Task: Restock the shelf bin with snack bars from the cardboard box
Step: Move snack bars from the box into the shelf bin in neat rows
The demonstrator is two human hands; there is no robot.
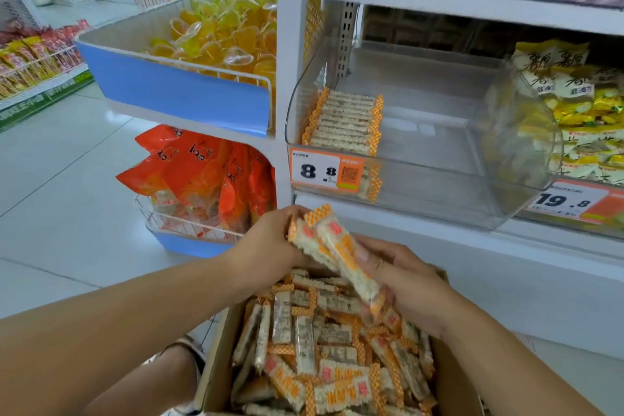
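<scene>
Both hands meet just above the cardboard box (216,378), sharing a small bundle of snack bars (332,250). The left hand (270,246) curls round the bundle's upper end; the right hand (405,284) cups its lower end, fingers seemingly wrapped beneath, though blur hides them. More bars fill the box below. Up ahead, the clear shelf bin (439,159) holds one neat row (344,121) at its left side.

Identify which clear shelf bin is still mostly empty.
The clear bin with the 8.8 price tag: one row of snack bars at its left. The neighbouring bin is full.
</scene>
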